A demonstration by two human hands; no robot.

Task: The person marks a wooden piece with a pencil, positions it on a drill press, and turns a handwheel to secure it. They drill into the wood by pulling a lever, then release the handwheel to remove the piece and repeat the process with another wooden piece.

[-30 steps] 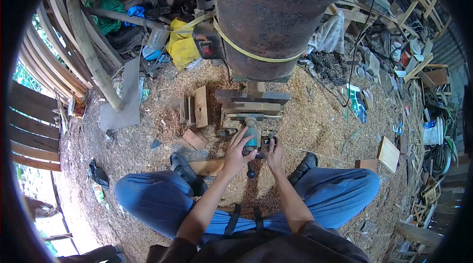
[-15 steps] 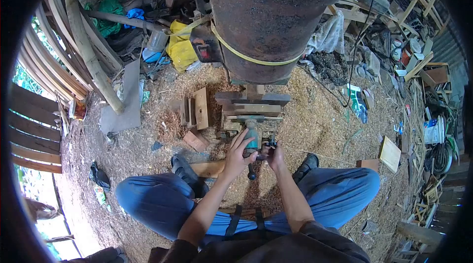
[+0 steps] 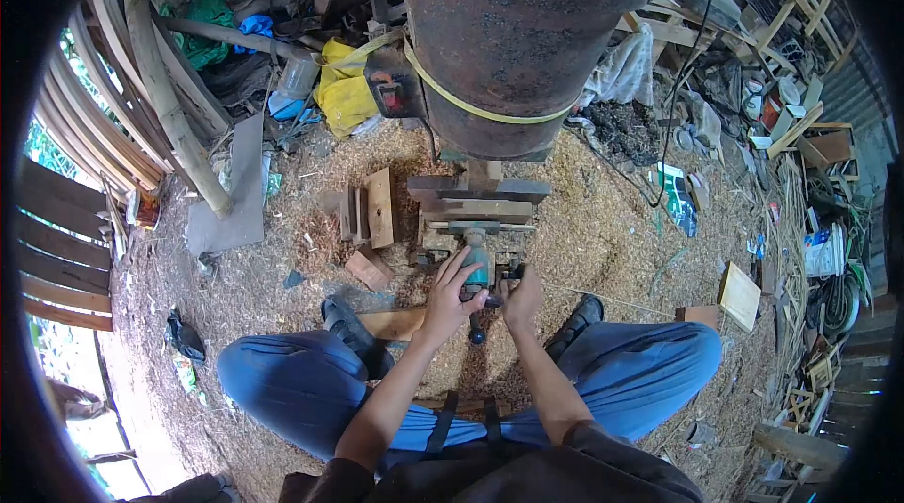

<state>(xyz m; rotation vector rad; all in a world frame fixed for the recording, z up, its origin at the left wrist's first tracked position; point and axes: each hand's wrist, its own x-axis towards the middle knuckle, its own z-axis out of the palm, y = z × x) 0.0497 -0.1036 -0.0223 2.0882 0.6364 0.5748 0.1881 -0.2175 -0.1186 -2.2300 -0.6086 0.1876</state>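
Between my knees stands a teal bench vise (image 3: pixel 477 267) with a ball-ended bar (image 3: pixel 476 336) toward me. My left hand (image 3: pixel 444 300) wraps the near left side of the vise, its fingers over the teal body and its thumb by a small dark piece (image 3: pixel 494 301). On the right of the vise, my right hand (image 3: pixel 522 300) is closed, its fingertips at a small dark part (image 3: pixel 513 271); what it grips is mostly hidden. Past the vise jaws lie wooden blocks and a dark crossbar (image 3: pixel 480 189).
A large rusty drum (image 3: pixel 508 41) with a yellow strap rises just ahead. Wooden blocks (image 3: pixel 380 208) and a reddish block (image 3: pixel 368 269) lie left of the vise, amid wood shavings. A black cable (image 3: pixel 680 89) hangs at the right. A pale board (image 3: pixel 740 297) lies further right.
My right hand has shifted and turned slightly, with its back now more toward the camera. My left hand stays on the vise. The whole view has moved slightly.
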